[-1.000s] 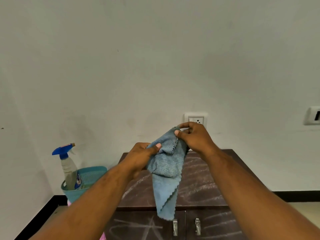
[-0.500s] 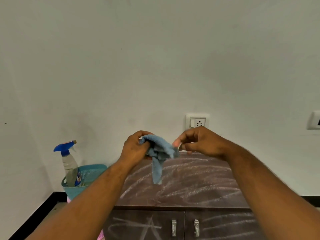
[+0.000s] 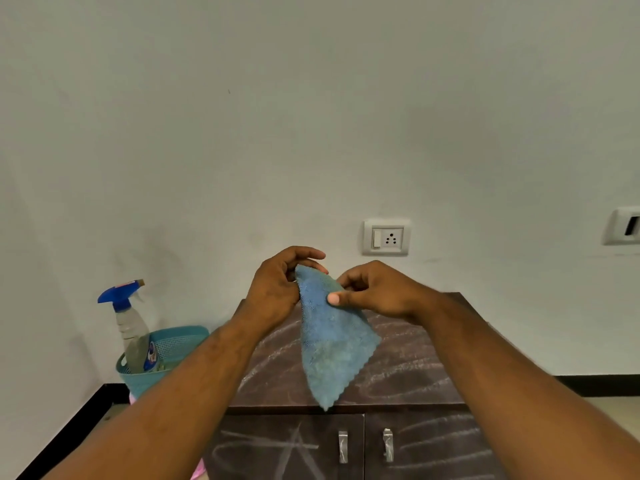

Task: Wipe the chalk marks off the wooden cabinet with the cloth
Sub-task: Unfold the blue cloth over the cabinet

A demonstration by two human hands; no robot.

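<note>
A blue microfibre cloth (image 3: 332, 341) hangs in the air above the dark wooden cabinet (image 3: 408, 379), its zigzag lower edge reaching down to the cabinet's front edge. My left hand (image 3: 277, 292) grips the cloth's top left corner. My right hand (image 3: 374, 292) pinches its upper right edge, thumb on the front face. White chalk marks (image 3: 398, 372) streak the cabinet top, and more chalk lines, among them a star shape (image 3: 294, 448), cover the two doors below.
A teal basket (image 3: 162, 358) with a blue-headed spray bottle (image 3: 131, 327) stands left of the cabinet. A wall socket (image 3: 386, 237) sits behind my hands, another fitting (image 3: 623, 230) at far right. Two metal door handles (image 3: 363, 445) show below.
The cloth, bunched in my left hand half a second ago, now hangs spread as a flat triangle. My right hand has taken hold of its upper edge again.
</note>
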